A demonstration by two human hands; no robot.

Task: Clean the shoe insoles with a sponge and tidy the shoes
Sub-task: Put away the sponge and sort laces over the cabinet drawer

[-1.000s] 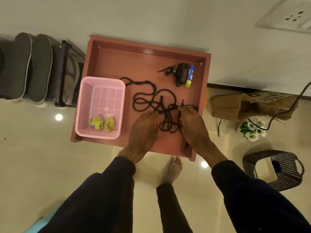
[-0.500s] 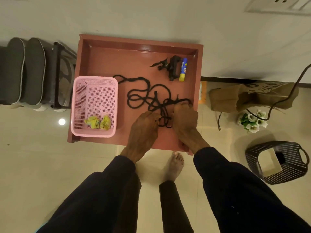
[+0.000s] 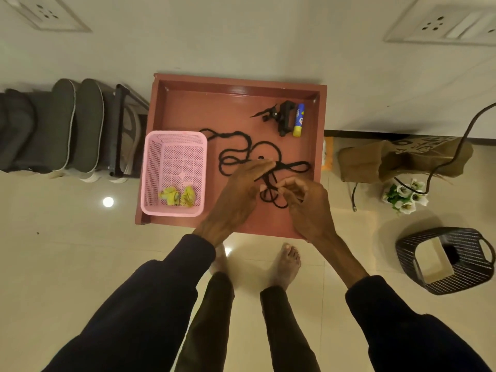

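So right grip is pinching the tangled lace on the desk, and left grip lies flat-fingered on it. The loose loops trail up-left, so I'd say the left one's nearer.

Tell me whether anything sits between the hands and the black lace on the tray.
Nothing visible does. The right hand pinches a strand of the black lace, and the left hand lies over its loops. The glue stick lies apart, farther back.

Bare tray far-left; pink basket blocks left — tangled cord centre, tools far-right
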